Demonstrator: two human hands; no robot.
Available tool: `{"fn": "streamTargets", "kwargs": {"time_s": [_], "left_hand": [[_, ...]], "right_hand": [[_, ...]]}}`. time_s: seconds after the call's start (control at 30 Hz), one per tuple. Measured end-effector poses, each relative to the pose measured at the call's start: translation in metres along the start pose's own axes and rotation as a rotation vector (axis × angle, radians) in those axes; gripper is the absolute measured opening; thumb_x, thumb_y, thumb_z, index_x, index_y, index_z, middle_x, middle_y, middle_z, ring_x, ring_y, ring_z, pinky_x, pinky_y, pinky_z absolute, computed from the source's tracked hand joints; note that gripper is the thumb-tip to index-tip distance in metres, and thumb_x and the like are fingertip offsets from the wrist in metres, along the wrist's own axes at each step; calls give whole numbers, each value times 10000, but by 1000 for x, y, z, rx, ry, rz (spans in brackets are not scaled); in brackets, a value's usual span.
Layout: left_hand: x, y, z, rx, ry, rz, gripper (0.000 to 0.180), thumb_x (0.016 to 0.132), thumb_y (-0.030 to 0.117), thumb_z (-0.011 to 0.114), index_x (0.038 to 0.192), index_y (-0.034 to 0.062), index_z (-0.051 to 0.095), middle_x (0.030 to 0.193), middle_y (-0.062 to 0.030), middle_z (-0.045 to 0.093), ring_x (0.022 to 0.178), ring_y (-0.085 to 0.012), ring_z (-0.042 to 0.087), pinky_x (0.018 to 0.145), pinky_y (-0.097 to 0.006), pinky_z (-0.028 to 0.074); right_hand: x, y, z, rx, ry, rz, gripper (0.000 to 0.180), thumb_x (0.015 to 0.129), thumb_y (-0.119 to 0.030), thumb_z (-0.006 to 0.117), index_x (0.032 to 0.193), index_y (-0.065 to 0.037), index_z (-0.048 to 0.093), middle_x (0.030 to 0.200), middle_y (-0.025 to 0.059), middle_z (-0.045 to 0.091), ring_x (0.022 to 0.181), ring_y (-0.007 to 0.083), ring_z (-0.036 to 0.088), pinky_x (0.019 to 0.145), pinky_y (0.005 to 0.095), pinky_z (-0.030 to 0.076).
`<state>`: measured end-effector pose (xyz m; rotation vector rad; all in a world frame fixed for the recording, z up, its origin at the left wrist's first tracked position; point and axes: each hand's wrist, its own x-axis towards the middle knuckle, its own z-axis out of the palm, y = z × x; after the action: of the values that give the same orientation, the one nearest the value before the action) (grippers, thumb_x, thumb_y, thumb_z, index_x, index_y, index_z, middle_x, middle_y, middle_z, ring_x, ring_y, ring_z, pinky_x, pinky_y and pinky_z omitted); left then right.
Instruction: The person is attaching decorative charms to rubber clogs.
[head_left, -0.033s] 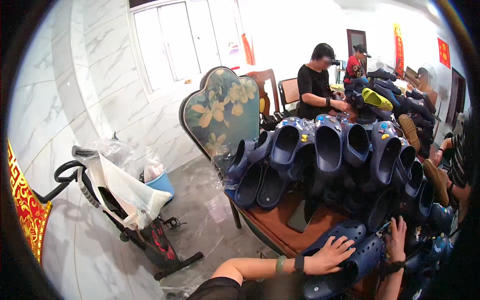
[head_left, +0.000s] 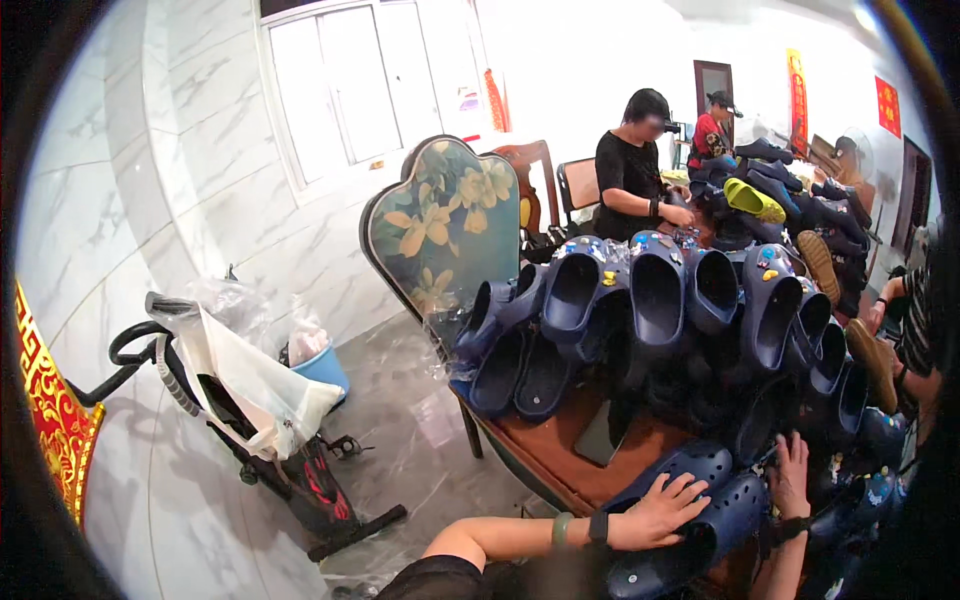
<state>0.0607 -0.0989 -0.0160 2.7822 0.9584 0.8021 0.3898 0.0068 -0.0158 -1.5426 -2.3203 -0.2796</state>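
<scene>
Along the table [head_left: 545, 455], brown-topped, a long heap of dark blue clogs [head_left: 690, 300], most standing on end with openings toward the camera, some with small coloured charms. Behind the heap, a chair back [head_left: 440, 225] painted with yellow flowers. At far left on the grey floor, a black exercise machine [head_left: 290, 470] draped with a white plastic bag [head_left: 245, 385], beside a blue bucket [head_left: 325, 368]. Farther along the table, a person in black [head_left: 630, 170] bent over more shoes, a yellow clog [head_left: 755, 200] among them. At the near end, a navy perforated clog [head_left: 700, 520] lying flat on the table edge. Left hand [head_left: 660, 510], fingers spread, pressed flat upon this clog, not closed around it. Right hand [head_left: 790, 475] open too, fingers up against the standing clogs just beyond it.
</scene>
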Motion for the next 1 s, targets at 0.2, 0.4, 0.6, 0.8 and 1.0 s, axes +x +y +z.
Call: {"fn": "streamTargets", "kwargs": {"time_s": [0.2, 0.4, 0.6, 0.8, 1.0], "left_hand": [[-1, 0, -3, -33, -71, -29, 833, 770, 299, 756, 1460, 59, 357, 1521, -186, 272, 1385, -407, 262, 1043, -576, 276], [0, 5, 1, 17, -50, -38, 808, 774, 312, 744, 1448, 67, 370, 1524, -188, 278, 1386, -399, 270, 1048, -577, 269], [2, -8, 11, 41, 32, 84, 783, 787, 340, 739, 1444, 90, 394, 1515, -175, 307, 1385, -385, 277, 1042, -538, 266], [0, 4, -35, 120, -73, -17, 705, 779, 380, 737, 1378, 106, 487, 1390, -161, 399, 1287, -363, 359, 985, -500, 329], [-3, 15, -27, 78, -40, 34, 711, 789, 349, 738, 1393, 94, 465, 1409, -164, 385, 1305, -365, 352, 1007, -499, 329]], "right_hand": [[7, 21, 25, 442, -65, 72, 544, 798, 57, 685, 1313, -32, 538, 1208, 216, 632, 1092, 406, 605, 961, 449, 488], [4, 8, 8, 480, 78, 83, 117, 814, 7, 634, 922, -7, 675, 776, 216, 652, 752, 411, 651, 673, 431, 510], [-12, 23, -21, 147, -203, 175, 222, 707, -218, 725, 812, -26, 687, 758, 202, 650, 762, 422, 634, 691, 494, 517], [41, -21, -23, 201, -152, -37, 282, 774, -107, 657, 1050, -50, 649, 1026, 164, 623, 1014, 379, 604, 840, 464, 534], [38, -37, -15, 308, -370, -392, 522, 785, -5, 568, 1306, -26, 536, 1426, 176, 496, 1248, 348, 535, 985, 408, 486]]}}
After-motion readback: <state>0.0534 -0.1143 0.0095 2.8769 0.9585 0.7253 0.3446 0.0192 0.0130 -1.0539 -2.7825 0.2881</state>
